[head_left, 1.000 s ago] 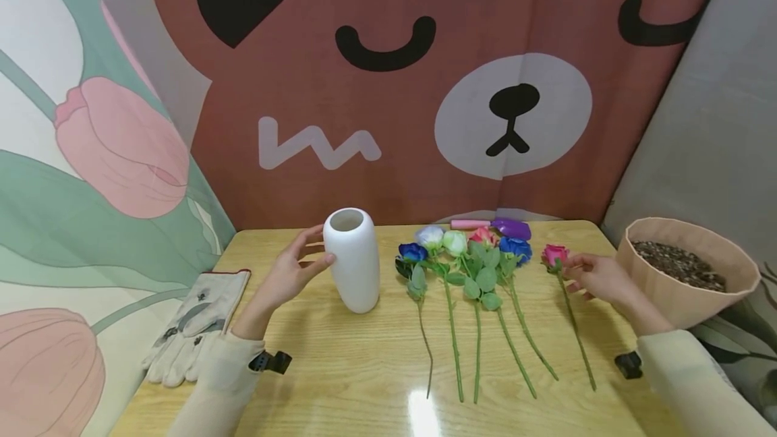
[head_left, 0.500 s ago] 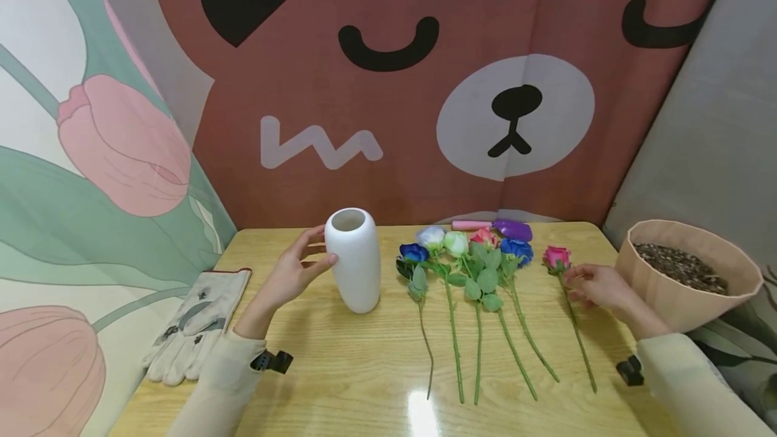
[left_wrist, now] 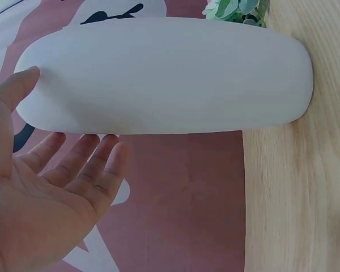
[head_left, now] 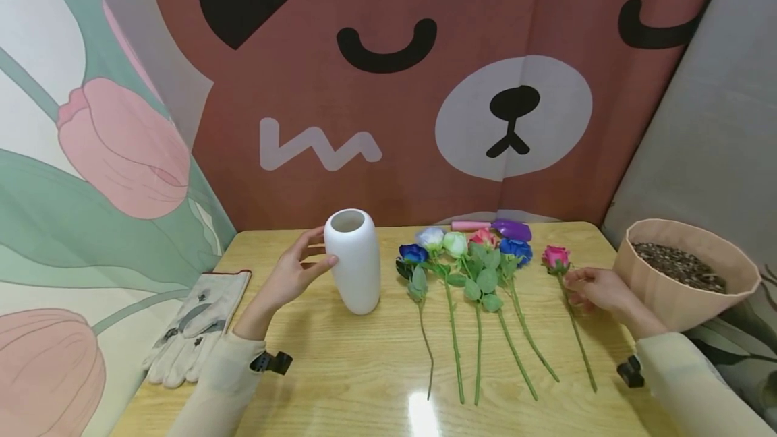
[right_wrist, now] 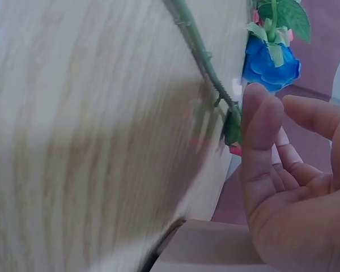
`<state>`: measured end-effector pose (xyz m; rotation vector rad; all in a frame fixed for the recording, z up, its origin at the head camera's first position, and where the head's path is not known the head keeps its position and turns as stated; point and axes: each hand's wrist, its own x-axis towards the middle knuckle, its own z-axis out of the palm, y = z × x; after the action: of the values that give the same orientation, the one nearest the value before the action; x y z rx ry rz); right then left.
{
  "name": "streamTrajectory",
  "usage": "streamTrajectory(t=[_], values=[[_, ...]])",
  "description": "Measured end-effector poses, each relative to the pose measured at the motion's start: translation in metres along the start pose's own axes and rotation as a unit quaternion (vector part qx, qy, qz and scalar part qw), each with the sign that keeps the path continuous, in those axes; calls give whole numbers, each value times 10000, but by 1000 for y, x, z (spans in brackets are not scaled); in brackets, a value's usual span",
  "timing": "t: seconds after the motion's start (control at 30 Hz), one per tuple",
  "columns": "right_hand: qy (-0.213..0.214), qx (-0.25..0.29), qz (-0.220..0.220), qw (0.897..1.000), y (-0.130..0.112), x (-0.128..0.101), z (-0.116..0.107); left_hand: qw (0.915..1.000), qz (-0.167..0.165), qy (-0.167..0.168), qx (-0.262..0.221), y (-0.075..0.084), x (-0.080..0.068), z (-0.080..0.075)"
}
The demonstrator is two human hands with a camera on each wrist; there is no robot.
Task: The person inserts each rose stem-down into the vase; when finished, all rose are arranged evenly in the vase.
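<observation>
Touching the unmarked white vase (head_left: pixel 354 260), left hand (head_left: pixel 290 274) spread; right hand (head_left: pixel 597 288) loosely spread beside pink rose (head_left: pixel 555 257).

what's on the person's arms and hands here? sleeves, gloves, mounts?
Both arms wear long cream sleeves to the wrist. A small black clip-like mount sits at each cuff. The left hand and right hand are bare: no gloves or rings visible. No cables in view.
</observation>
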<state>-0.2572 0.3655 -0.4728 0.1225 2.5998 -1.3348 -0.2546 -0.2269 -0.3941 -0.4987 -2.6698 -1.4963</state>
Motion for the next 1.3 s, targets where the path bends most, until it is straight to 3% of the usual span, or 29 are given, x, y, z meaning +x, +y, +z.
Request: streamTrajectory(t=[0.87,1.3], values=[[-122,-19,519,9986,13,5,3,10000,18,-40,-37,0,1,-1],[-98,-154,530,9984,13,7,6,10000,2,-42,-35,1,2,0]])
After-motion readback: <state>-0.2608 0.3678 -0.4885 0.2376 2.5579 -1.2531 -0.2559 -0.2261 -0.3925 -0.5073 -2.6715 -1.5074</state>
